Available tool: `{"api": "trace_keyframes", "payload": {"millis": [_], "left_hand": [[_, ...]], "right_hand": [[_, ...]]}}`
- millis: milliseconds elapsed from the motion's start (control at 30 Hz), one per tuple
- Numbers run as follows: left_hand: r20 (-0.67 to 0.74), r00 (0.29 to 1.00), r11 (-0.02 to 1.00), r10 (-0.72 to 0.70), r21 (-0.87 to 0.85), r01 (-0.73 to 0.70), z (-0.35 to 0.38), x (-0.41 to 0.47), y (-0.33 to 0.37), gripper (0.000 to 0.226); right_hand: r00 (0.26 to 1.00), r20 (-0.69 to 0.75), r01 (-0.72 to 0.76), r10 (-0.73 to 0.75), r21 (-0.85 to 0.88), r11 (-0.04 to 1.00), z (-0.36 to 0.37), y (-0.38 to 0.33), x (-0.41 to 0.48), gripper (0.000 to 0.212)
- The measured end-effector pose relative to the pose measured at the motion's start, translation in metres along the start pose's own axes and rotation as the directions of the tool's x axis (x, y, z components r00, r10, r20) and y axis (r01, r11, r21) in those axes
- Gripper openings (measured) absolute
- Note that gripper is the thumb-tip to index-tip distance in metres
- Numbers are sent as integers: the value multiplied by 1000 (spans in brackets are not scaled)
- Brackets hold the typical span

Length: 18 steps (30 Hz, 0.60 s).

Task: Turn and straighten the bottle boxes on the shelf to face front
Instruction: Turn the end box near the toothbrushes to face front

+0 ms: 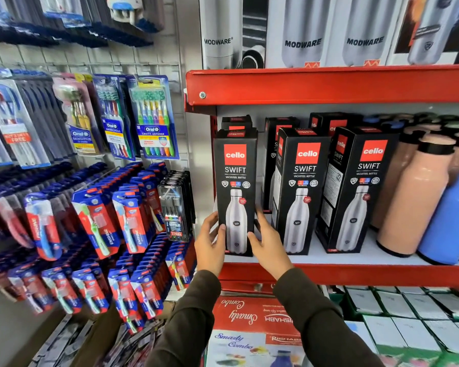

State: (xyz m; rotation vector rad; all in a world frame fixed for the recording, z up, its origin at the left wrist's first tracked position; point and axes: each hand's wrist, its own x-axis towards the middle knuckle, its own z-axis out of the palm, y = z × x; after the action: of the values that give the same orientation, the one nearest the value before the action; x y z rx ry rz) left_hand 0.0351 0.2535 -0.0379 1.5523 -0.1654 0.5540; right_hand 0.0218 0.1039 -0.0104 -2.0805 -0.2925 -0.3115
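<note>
Two hands: both are on the leftmost black cello SWIFT box [235, 192], low on its body, in the lower middle of the frame.
Left hand [210, 243]: thumb laid across the box's front near its lower left edge; the other fingers curl round the left side and are hidden behind it. Palm faces right, wrist bent upward.
Right hand [269, 241]: thumb pressed on the front at the lower right edge; the fingers [261, 217] reach up along the right side into the gap beside the middle box [298, 192]. The fingertips there are blurred.
Grip: the box is clasped between the two hands, fingers partly spread, not closed into fists.
Sleeves: dark sleeves [318, 321] rise from the bottom edge of the frame, forearms angled up towards the shelf.
Held box: upright on the white shelf board [355, 256], front label facing the camera.
Neighbours: the middle box and the right box [361, 192] stand turned slightly, each showing a side panel on its left.
Back row: more black boxes [326, 123] stand behind; their lower parts are hidden.
Right edge: peach bottles [414, 197] and a blue bottle [451, 221], the blue one cut off by the frame.
Shelf lip: red rail [382, 274] under the board.
Left of frame: hanging toothbrush packs [154, 117], blurred towards the edge.
</note>
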Motion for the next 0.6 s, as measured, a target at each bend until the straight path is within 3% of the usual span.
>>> {"api": "trace_keyframes", "payload": {"millis": [300, 367, 600], "left_hand": [[7, 1000, 999, 24, 31, -24, 0, -4, 6, 36], [24, 999, 999, -34, 37, 33, -3, -19, 0, 35], [-12, 1000, 999, -23, -25, 23, -5, -28, 11, 36]], "right_hand": [[996, -85, 12, -8, 40, 999, 9, 3, -4, 65], [997, -64, -25, 31, 82, 996, 12, 10, -19, 58], [994, -106, 8, 9, 153, 988, 4, 9, -19, 50]]}}
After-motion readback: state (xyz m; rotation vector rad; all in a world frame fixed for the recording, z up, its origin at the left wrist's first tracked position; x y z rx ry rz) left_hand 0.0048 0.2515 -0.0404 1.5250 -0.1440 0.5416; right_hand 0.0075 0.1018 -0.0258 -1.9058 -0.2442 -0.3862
